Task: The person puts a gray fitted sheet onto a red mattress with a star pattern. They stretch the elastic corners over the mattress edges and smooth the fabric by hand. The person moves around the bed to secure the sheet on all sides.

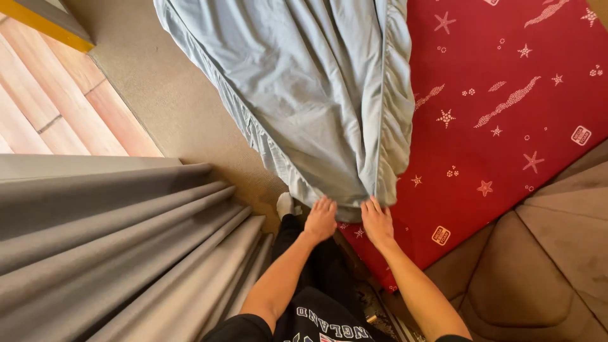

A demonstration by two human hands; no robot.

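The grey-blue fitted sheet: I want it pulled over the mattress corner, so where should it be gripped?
Grip the grey-blue fitted sheet at its gathered elastic hem, from the near corner of the red mattress. The left hand and right hand are there already, where the fabric bunches.

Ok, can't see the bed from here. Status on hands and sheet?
Left hand and right hand both gripping the grey-blue fitted sheet at its near edge. Sheet partly over the red mattress. Grey curtain close on the left.
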